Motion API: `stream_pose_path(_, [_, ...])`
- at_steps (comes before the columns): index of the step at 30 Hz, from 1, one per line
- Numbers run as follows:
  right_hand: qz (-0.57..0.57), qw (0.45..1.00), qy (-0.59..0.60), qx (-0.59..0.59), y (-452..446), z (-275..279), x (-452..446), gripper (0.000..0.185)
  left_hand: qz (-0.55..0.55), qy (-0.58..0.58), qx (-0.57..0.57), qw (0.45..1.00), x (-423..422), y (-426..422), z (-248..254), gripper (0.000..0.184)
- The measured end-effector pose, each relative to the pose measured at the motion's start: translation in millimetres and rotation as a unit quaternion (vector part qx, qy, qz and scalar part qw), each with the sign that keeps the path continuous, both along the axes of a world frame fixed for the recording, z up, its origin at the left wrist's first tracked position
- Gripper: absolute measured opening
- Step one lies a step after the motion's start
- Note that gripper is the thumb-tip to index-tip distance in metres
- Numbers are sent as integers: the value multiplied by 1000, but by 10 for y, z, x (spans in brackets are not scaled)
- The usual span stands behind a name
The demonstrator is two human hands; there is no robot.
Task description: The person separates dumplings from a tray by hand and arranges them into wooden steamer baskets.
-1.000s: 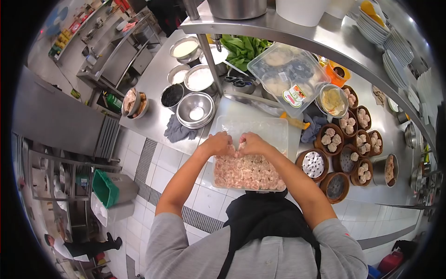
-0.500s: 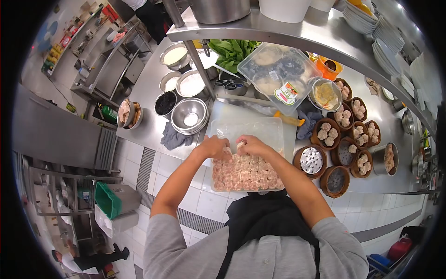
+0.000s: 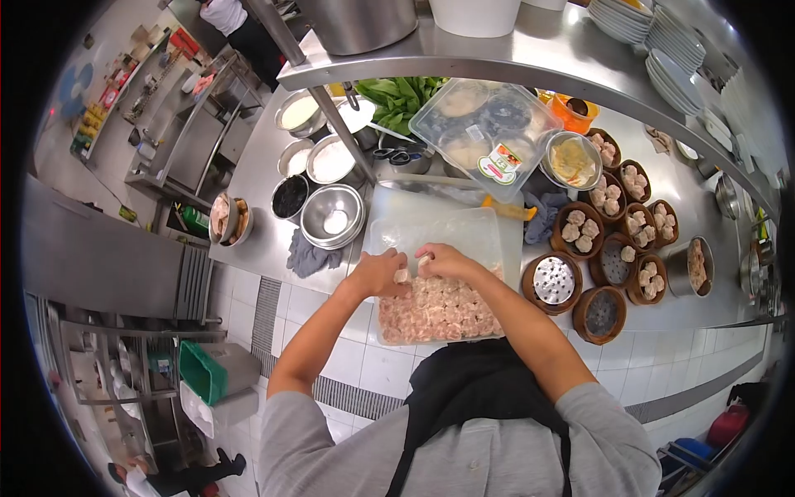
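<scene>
A clear plastic tub [image 3: 464,228] lies before me, its near part filled with rows of pale pink dumplings [image 3: 439,311]. Over the tub's left side, my left hand [image 3: 379,273] has its fingers curled round a small pale dumpling [image 3: 402,275] at the edge of the rows. Just right of it, my right hand [image 3: 441,261] pinches another small dumpling [image 3: 425,261] between thumb and fingers. A narrow gap separates the two hands. The far part of the tub shows bare plastic beneath its rim.
Round steamer baskets [image 3: 577,228], several holding dumplings, stand at the right. Steel bowls [image 3: 333,214] and a grey cloth [image 3: 313,255] are at the left. A lidded clear container [image 3: 484,132] sits behind, below a steel shelf [image 3: 497,62]. Other people are farther off at the left.
The view has shifted, with the shelf and bowls moving left. My hands have drawn slightly apart, and the dumplings in their fingers show more clearly.
</scene>
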State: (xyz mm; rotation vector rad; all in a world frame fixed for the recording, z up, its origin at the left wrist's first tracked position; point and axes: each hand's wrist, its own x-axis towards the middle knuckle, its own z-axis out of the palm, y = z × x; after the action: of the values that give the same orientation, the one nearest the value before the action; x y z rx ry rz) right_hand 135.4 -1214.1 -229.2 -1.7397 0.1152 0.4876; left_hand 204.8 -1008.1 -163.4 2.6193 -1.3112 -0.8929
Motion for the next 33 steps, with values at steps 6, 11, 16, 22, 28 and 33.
stream_pose_path(6, [-22, 998, -46, 43, -147, -133, 100, 33, 34, -68, 29, 997, -163, -51, 37, 55])
stream_pose_path(11, [-180, 956, 6, 231, -571, 315, -324, 33, 28, -81, -24, 996, -222, -64, 1, 42])
stream_pose_path(16, [-305, 844, -43, 440, -1208, 496, -1260, 39, 135, -70, -87, 984, -217, -33, -49, 43])
stream_pose_path(22, [-525, 780, -89, -328, -2267, 529, -2301, 42, 249, -25, -267, 931, -224, -133, -72, 28])
stream_pose_path(28, [-486, 757, -109, -422, -2767, 281, -2365, 42, 437, 437, -422, 664, -520, -733, 186, 46])
stream_pose_path(33, [-463, 766, -66, -441, -2795, 240, -2399, 45, 420, 524, -415, 614, -981, -1311, 242, 58])
